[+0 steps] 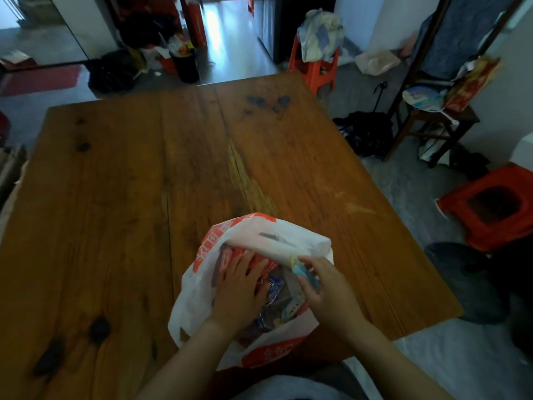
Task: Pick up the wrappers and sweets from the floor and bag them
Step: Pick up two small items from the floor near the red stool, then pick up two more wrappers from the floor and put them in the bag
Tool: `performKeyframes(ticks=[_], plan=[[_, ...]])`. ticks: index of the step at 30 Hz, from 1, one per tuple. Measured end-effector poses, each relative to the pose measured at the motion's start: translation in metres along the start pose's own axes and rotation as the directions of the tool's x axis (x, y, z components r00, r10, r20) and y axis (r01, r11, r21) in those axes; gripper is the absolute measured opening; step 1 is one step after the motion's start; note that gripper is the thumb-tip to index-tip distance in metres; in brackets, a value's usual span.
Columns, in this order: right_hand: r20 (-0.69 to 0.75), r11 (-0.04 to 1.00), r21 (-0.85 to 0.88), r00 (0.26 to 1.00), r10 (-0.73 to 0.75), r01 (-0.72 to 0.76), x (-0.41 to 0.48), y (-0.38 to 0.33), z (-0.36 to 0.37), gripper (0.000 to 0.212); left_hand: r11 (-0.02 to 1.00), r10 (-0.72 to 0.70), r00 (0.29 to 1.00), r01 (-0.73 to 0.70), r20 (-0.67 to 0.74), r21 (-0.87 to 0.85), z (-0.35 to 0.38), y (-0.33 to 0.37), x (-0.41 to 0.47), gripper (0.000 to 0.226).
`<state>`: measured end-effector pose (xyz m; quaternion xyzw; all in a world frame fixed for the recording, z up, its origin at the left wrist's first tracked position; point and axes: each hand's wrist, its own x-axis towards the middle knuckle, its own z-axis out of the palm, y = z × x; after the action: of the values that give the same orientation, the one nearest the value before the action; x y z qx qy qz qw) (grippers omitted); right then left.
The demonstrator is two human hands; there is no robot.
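Observation:
A white plastic bag point(199, 287) with red print lies open on the near edge of the wooden table point(129, 183). Inside it I see several sweets and wrappers point(278, 295), blue, red and silver. My left hand point(239, 290) reaches into the bag's mouth, fingers spread flat over the contents. My right hand point(323, 287) is at the bag's right rim, fingers pinched on a pale blue and yellow wrapper point(301, 268) just above the opening. The bag's upper flap point(277, 241) folds over behind both hands.
A red plastic stool point(490, 212) stands on the floor to the right. Another red stool point(314, 64) with cloth on it stands beyond the table. A dark wooden chair point(432, 122) with a fan and a red packet is at the right. A black bin point(186, 64) stands far back.

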<state>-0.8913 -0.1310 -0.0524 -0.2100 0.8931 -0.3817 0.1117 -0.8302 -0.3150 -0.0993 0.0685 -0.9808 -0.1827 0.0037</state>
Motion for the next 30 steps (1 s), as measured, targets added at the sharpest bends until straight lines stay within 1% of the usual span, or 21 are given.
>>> performKeyframes(ticks=[3, 6, 8, 11, 15, 18, 21, 23, 25, 27, 28, 30], plan=[[-0.001, 0.999, -0.022, 1.0, -0.024, 0.024, 0.015, -0.008, 0.015, 0.033, 0.997, -0.057, 0.998, 0.058, 0.02, -0.054, 0.003, -0.008, -0.007, 0.045], [0.015, 0.998, -0.055, 1.0, 0.022, -0.021, 0.026, -0.009, 0.033, 0.033, 0.994, -0.066, 0.997, 0.069, 0.036, -0.079, 0.004, -0.01, -0.011, 0.048], [0.049, 0.994, -0.096, 0.997, 0.065, -0.06, 0.027, -0.008, 0.038, 0.033, 0.994, -0.057, 0.998, 0.06, 0.038, -0.087, 0.002, -0.009, -0.01, 0.047], [0.089, 0.991, -0.111, 0.993, 0.081, -0.071, 0.022, -0.006, 0.036, 0.036, 0.997, -0.034, 0.999, 0.037, 0.038, -0.067, -0.003, -0.007, -0.007, 0.046], [0.086, 0.992, -0.078, 0.99, 0.11, -0.104, 0.009, -0.008, 0.02, 0.043, 0.999, 0.0, 0.999, 0.003, 0.048, -0.048, -0.01, 0.003, -0.006, 0.047], [0.083, 0.992, -0.08, 0.991, 0.102, -0.095, -0.009, -0.005, 0.003, 0.047, 1.0, 0.02, 0.997, -0.02, 0.069, -0.003, -0.018, 0.015, -0.006, 0.05], [0.061, 0.991, -0.078, 0.992, 0.112, -0.107, -0.036, 0.004, -0.013, 0.049, 0.995, 0.096, 0.991, -0.095, 0.089, -0.008, -0.026, 0.033, -0.006, 0.053], [0.039, 0.983, -0.104, 0.987, 0.157, -0.152, -0.06, 0.013, -0.026, 0.051, 0.987, 0.16, 0.98, -0.158, 0.122, -0.023, -0.029, 0.049, -0.009, 0.058], [-0.006, 0.97, -0.137, 0.979, 0.201, -0.2, -0.092, 0.024, -0.04, 0.053, 0.971, 0.235, 0.959, -0.24, 0.161, 0.01, -0.027, 0.071, -0.013, 0.063], [-0.066, 0.951, -0.149, 0.962, 0.265, -0.272, -0.13, 0.037, -0.056, 0.055, 0.952, 0.3, 0.93, -0.308, 0.212, 0.004, -0.023, 0.101, -0.02, 0.059], [-0.099, 0.938, -0.145, 0.948, 0.302, -0.314, -0.151, 0.045, -0.063, 0.057, 0.943, 0.325, 0.91, -0.332, 0.259, -0.016, -0.02, 0.12, -0.024, 0.056], [-0.164, 0.907, -0.126, 0.91, 0.381, -0.402, -0.197, 0.061, -0.079, 0.06, 0.911, 0.393, 0.853, -0.412, 0.344, -0.021, -0.009, 0.161, -0.037, 0.055]])
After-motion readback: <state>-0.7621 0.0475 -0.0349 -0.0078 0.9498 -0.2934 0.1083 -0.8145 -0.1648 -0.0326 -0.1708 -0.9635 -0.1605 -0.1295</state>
